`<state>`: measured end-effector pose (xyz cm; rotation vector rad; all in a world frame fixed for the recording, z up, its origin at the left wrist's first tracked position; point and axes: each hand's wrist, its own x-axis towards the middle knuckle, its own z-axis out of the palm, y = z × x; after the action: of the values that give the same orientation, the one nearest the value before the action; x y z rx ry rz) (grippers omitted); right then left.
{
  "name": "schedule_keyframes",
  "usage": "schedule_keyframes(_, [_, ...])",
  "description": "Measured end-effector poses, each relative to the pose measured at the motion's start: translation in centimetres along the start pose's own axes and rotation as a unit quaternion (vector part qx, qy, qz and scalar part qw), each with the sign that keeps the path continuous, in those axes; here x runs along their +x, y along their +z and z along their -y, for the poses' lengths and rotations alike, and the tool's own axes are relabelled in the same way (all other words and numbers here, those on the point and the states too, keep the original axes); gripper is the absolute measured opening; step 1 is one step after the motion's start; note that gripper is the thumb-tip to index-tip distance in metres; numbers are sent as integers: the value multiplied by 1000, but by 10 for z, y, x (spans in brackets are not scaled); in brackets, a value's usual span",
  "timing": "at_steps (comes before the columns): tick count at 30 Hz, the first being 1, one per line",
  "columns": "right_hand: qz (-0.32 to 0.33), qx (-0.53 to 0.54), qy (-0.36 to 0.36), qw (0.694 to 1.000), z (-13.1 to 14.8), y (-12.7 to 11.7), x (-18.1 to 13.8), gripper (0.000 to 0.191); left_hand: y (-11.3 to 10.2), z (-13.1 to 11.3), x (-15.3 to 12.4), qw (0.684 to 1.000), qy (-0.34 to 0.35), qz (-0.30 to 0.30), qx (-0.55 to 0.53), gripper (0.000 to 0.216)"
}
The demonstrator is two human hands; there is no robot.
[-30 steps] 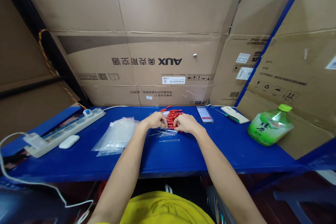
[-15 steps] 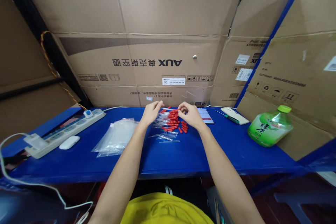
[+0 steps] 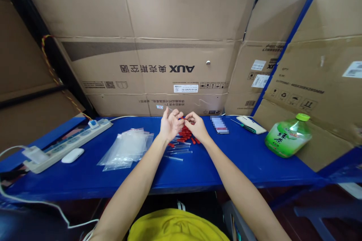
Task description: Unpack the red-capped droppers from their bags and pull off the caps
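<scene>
Left hand (image 3: 171,126): palm is turned up, fingers curled; whether anything is gripped cannot be told.
Right hand (image 3: 197,127): fingertips are closed on a red bulb (image 3: 183,118), near the red pile (image 3: 185,133).
Drop risk: caused if pinched too lightly.
Clear tubes (image 3: 178,152): strewn nearby (round, apparently); could be rolled away if brushed.
</scene>
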<state>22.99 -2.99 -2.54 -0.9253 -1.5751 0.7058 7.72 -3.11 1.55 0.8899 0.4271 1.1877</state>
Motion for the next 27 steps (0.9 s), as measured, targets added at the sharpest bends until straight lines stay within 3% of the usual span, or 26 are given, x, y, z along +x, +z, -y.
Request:
schedule_keyframes(6, [5,41,25,999,-9,8,1,30,-1,0,-2,999,6,21,-39,68])
schedule_keyframes(10, [21,36,43,998,-8,10,-1,34,-6,3,2,998,14,4,-56,68])
schedule_keyframes(16, [107,82,81,988,0,11,-5,52,-8,6,5,997,22,-27,-73,65])
schedule_keyframes(27, [32,187,80,979,8,21,-7,49,-1,0,3,982,21,-56,-178,61])
